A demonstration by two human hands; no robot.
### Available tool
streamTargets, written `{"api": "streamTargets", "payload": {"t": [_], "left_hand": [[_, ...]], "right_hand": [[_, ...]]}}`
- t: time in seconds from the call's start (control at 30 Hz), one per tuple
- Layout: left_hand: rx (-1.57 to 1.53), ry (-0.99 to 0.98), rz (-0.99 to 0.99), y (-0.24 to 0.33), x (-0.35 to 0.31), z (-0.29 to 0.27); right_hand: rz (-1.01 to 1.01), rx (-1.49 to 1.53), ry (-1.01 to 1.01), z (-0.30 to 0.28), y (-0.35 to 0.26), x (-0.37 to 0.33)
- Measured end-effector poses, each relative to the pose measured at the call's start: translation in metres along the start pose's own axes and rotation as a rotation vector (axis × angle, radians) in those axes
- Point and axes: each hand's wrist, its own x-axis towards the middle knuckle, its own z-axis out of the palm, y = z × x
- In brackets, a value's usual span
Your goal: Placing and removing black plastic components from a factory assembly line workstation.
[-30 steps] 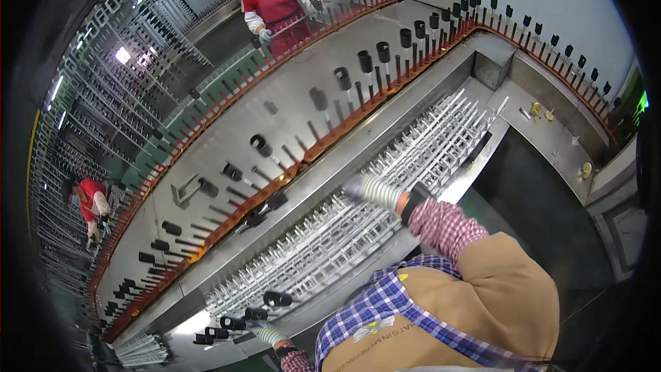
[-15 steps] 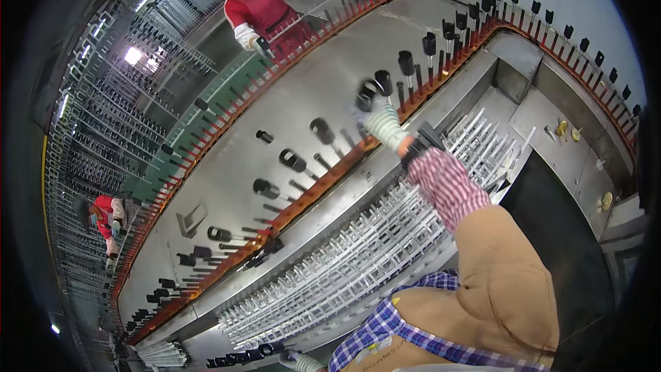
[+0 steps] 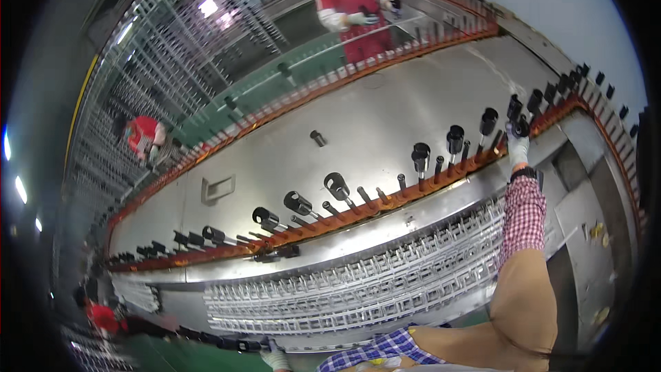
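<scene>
My right hand [image 3: 518,148], in a white glove, reaches to the orange-edged line of upright pins. Its fingers are closed around a black cylindrical part [image 3: 521,127], close to another black part [image 3: 514,107] on a pin. More hollow black cylinders, such as this one [image 3: 421,154], stand on the pins to the left. Down at the lower edge, my gloved left hand [image 3: 275,357] grips the end of a long rack of black parts [image 3: 224,339]. Part of that hand is cut off by the picture's edge.
Silvery metal racks [image 3: 358,296] lie stacked below the line. A steel table [image 3: 385,107] spans the middle, bearing one loose black cylinder [image 3: 317,138] and a metal handle [image 3: 218,189]. Across it stands a person in red [image 3: 354,14]; other people are at the left. Hanging racks fill the far left.
The view has turned and shifted. My right hand has gone farther right along the pin line, still with a black part. My left hand stays low with its rack.
</scene>
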Motion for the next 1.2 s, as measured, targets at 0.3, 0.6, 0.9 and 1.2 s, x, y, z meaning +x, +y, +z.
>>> {"api": "streamTargets", "payload": {"t": [0.3,0.6,0.9,1.2], "left_hand": [[-0.111,-0.097,-0.099,-0.020,0.006,-0.013],[0.339,-0.377,-0.019,-0.030,0.012,-0.018],[0.758,-0.461,0.126,-0.004,0.011,-0.016],[0.524,-0.520,0.300,-0.001,0.027,-0.002]], "right_hand": [[0.192,0.431,-0.111,-0.020,-0.197,-0.054],[0.262,0.214,-1.408,-0.043,-0.334,-0.464],[1.243,0.879,-1.400,-0.015,-0.386,-0.655],[0.619,0.652,-1.351,-0.039,-0.390,-0.625]]}}
